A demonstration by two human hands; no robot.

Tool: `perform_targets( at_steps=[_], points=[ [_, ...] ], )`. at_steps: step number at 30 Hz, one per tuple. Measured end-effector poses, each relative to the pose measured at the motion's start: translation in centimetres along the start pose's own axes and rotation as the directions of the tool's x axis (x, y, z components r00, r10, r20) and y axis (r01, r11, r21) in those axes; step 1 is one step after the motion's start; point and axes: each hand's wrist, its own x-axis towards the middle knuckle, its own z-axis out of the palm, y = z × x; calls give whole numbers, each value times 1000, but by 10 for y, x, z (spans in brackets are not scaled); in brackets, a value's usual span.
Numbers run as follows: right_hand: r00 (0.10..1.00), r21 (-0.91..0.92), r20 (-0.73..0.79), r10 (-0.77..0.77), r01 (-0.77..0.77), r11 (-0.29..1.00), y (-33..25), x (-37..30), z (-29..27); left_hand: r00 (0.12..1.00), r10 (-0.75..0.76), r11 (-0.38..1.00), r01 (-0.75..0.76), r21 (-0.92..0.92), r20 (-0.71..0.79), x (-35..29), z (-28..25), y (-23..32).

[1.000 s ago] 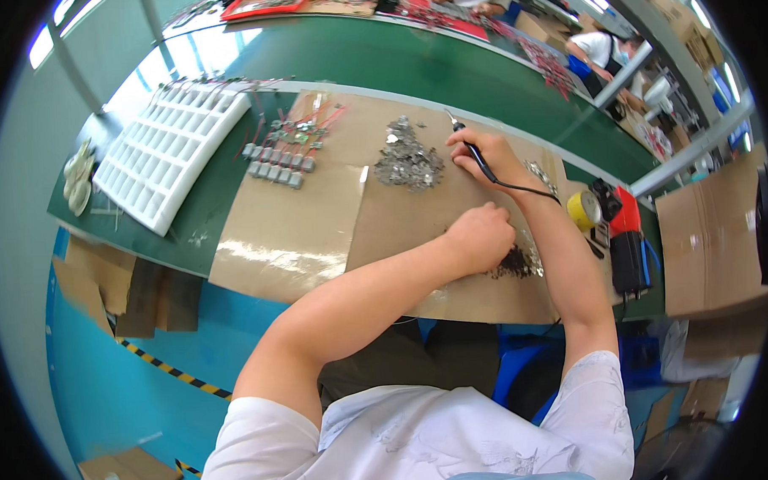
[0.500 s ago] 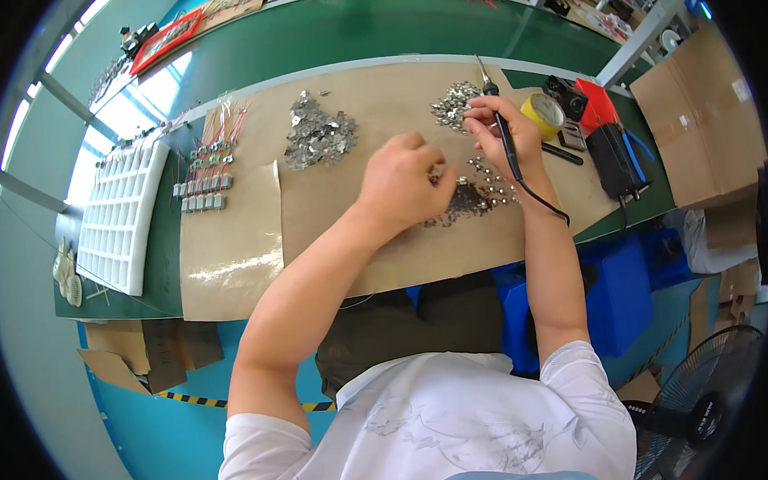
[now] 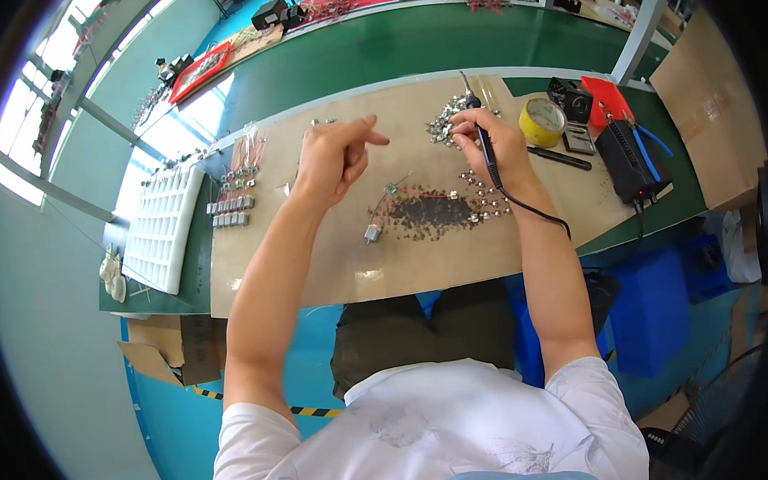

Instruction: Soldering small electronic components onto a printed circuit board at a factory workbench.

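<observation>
My right hand (image 3: 501, 149) grips a black soldering iron (image 3: 487, 148), its tip pointing away from me above a pile of small shiny metal parts (image 3: 442, 126). My left hand (image 3: 335, 161) is raised over the left part of the brown work sheet; its index finger stretches out, the others curl loosely, and nothing shows in it. It covers most of a heap of flat metal pieces, of which a few bits (image 3: 322, 121) stick out behind. Between my hands lies a small motor (image 3: 373, 232) with wires and a tiny green board (image 3: 391, 189), beside a dark scorched patch (image 3: 434, 211).
Rows of wired motors (image 3: 231, 213) and a white compartment tray (image 3: 165, 231) stand on the left. To the right are a yellow tape roll (image 3: 542, 122), a black soldering station (image 3: 627, 164), blue-handled pliers (image 3: 654, 141) and a cardboard box (image 3: 709, 110). Round metal beads (image 3: 488, 204) lie near my right wrist.
My left hand has moved left and away from me, off the scorched patch, uncovering the wired motor. My right hand still holds the soldering iron. The whole view has shifted slightly.
</observation>
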Motion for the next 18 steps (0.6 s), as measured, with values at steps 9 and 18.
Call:
perform_targets(
  at_steps=[9,18],
  points=[
    [994,39,-52,-96,98,994,-11,5,-5,996,93,283,-32,959,5,-46,16,-46],
    [987,6,-56,-149,150,989,-8,1,-5,971,204,550,-6,835,-128,15,1,-11]
  ],
)
